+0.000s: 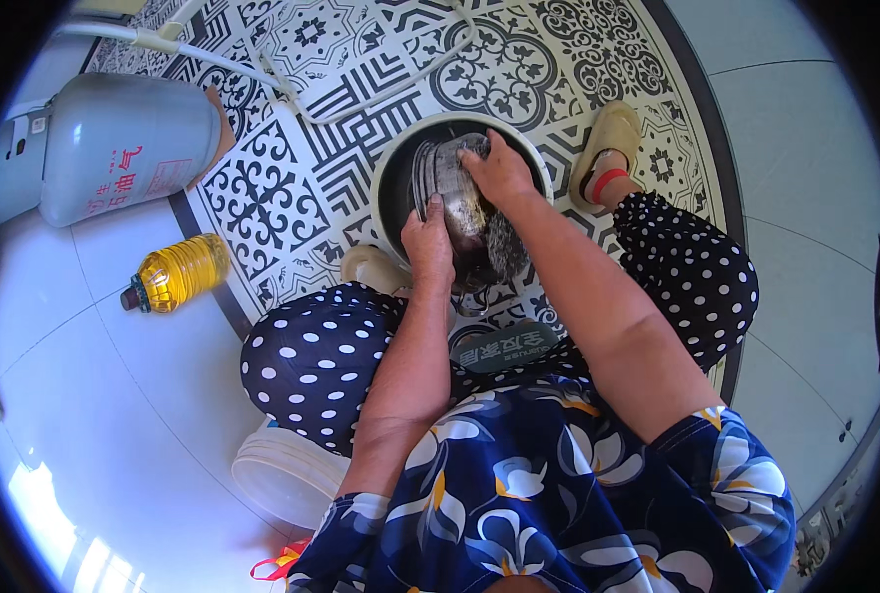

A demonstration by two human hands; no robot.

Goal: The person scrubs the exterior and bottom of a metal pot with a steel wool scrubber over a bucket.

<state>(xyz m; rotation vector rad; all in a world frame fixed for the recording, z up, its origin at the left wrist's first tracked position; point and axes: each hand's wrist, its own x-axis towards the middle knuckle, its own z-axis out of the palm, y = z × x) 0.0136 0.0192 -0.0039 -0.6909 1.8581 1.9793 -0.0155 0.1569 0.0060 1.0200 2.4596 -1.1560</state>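
A stainless steel pot (460,204) lies tilted on its side inside a round, pale-rimmed basin (378,185) on the floor between my feet. Dark, blackened patches and greyish smears mark the pot's wall and base. My left hand (430,241) grips the pot's near left side, thumb up along the metal. At the far right of the pot, my right hand (500,169) rests with its fingers curled on the wall; whether a scrubber lies under them, I cannot tell. A metal loop handle (472,305) shows at the near end. The basin's inside looks dark.
A grey gas cylinder (132,148) lies left, near a plastic bottle of yellow oil (180,273). A white metal tube frame (217,63) spans the patterned mat (351,96) ahead. Beside my left knee is a whitish plastic bucket (288,471); a red-and-yellow bag (282,561) lies behind it.
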